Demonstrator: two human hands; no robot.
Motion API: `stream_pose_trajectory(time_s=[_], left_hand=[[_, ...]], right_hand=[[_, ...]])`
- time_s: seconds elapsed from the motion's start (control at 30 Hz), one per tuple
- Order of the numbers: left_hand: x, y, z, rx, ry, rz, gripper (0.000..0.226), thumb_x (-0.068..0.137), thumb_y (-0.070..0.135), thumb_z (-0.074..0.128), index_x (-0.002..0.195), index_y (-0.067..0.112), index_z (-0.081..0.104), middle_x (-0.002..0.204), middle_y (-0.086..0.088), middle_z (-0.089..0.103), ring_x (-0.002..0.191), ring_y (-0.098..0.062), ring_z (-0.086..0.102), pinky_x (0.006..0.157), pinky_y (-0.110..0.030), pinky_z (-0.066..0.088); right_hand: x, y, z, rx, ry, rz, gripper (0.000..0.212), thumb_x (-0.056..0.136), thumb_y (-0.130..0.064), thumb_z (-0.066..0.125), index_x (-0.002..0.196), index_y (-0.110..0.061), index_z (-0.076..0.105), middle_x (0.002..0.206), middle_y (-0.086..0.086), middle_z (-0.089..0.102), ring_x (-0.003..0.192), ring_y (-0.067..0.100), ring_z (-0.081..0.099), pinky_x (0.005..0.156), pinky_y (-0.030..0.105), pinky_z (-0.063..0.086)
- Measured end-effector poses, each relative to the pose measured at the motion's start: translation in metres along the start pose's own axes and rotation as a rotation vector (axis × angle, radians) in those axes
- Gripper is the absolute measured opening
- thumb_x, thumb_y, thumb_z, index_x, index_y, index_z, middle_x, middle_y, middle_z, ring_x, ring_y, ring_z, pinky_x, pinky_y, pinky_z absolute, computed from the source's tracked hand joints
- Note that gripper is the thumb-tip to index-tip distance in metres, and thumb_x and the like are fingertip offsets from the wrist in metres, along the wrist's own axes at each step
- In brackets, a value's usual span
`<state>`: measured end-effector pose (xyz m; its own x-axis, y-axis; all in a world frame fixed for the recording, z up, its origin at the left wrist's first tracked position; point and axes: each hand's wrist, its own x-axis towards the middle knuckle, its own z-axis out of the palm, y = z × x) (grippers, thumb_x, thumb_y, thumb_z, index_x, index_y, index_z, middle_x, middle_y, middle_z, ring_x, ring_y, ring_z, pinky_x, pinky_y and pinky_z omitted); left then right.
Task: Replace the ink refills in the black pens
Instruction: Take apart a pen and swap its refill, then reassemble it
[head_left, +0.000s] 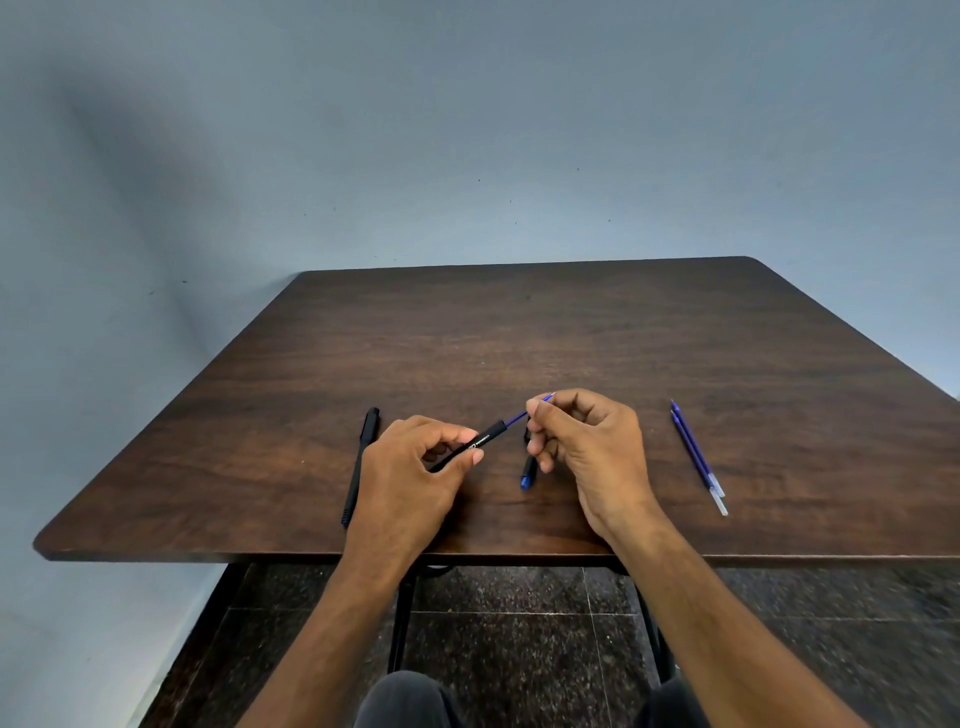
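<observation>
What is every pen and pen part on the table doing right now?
Left hand: fingers shut on the black pen barrel.
Black pen barrel: held tilted above the table, open at its end.
Right hand: fingers pinching the blue refill.
Blue refill: partly inside the barrel.
Pen cap: lying loose under the right hand.
Second black pen: lying whole, untouched.
Spare refills: two, lying side by side.

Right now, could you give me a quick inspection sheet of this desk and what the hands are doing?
Surface: dark wooden table, mostly bare.
Job's things: black pen barrel with blue refill sticking out; second black pen lying left; two spare refills lying right; blue-tipped pen part lying below the right hand.
Clutter: nothing seen.
Hands: left hand grips the barrel; right hand pinches the refill.
Cables: nothing seen.
Surroundings: plain grey wall, speckled floor.
</observation>
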<state>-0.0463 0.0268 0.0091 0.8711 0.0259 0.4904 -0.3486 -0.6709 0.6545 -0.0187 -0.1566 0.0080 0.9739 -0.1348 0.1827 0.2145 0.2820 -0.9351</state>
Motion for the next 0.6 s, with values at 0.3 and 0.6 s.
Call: stream_pose_trajectory(time_s=[0.3, 0.6], left_hand=[[0.0004, -0.0012, 0.0004, -0.004, 0.000, 0.012, 0.023, 0.076, 0.016, 0.085, 0.092, 0.030, 0.077, 0.087, 0.021, 0.068, 0.088, -0.002, 0.062, 0.081, -0.027, 0.054], [0.0004, -0.0039, 0.0027, -0.001, 0.032, 0.014, 0.024, 0.076, 0.015, 0.085, 0.091, 0.031, 0.076, 0.086, 0.024, 0.067, 0.087, -0.002, 0.062, 0.079, -0.013, 0.047]], right_hand=[[-0.0011, 0.0008, -0.0005, -0.095, -0.043, -0.007, 0.013, 0.088, -0.004, 0.074, 0.075, -0.008, 0.073, 0.060, 0.014, 0.062, 0.053, 0.027, 0.049, 0.043, 0.028, 0.037], [-0.0038, 0.0004, -0.0008, -0.183, -0.039, -0.029, 0.006, 0.085, -0.013, 0.080, 0.079, -0.011, 0.078, 0.057, 0.006, 0.061, 0.048, 0.013, 0.050, 0.043, 0.019, 0.037]])
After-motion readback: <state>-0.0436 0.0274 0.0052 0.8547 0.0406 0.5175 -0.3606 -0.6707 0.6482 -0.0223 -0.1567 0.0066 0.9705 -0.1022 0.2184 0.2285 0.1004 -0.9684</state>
